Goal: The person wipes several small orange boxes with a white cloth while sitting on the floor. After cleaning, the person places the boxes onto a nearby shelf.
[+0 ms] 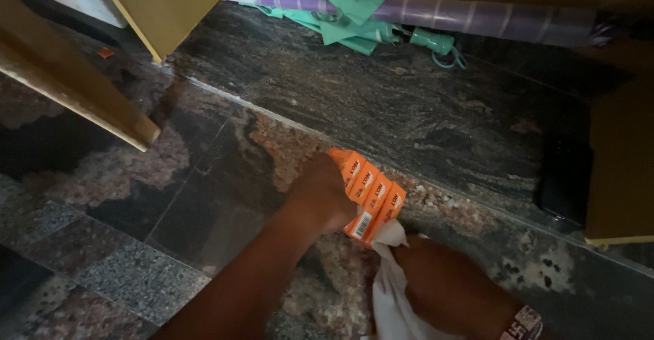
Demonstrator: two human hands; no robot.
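Note:
My left hand (319,193) grips a row of several small orange boxes (368,193), held together side by side above the dark stone floor. My right hand (446,282) is just below them and clutches a white plastic bag (392,282), its mouth right under the boxes. A patterned band (523,324) sits on my right wrist. The boxes' lower ends touch the bag's top edge.
A raised dark granite step (381,101) runs across the floor. On it lie a purple striped rolled umbrella (470,16) and a green umbrella (340,6). Yellow wooden panels (163,6) stand at the back, a wooden beam (75,88) at left, an orange-brown panel (623,163) at right.

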